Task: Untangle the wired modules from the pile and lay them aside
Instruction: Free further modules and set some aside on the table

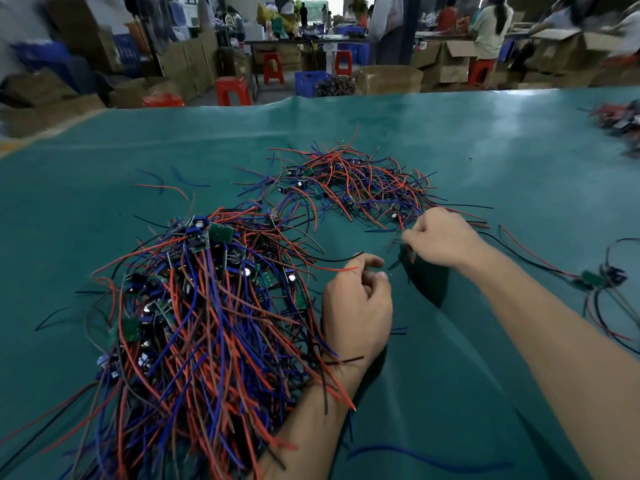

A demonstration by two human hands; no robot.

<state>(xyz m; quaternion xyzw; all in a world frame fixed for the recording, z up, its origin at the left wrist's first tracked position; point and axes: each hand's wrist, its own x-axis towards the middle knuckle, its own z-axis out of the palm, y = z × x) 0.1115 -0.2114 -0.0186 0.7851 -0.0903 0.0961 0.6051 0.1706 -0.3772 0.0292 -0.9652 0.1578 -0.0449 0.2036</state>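
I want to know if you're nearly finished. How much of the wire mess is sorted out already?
Not much yet. One wired module lies set aside at the right. The right hand is pinching wires at the edge of the far, thinner tangle, while the left hand hovers loosely curled beside the big pile. That big pile looks untouched, so most of the job is left.

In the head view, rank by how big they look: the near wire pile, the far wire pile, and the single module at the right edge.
1. near wire pile, though it lies closest to the camera
2. far wire pile
3. single module
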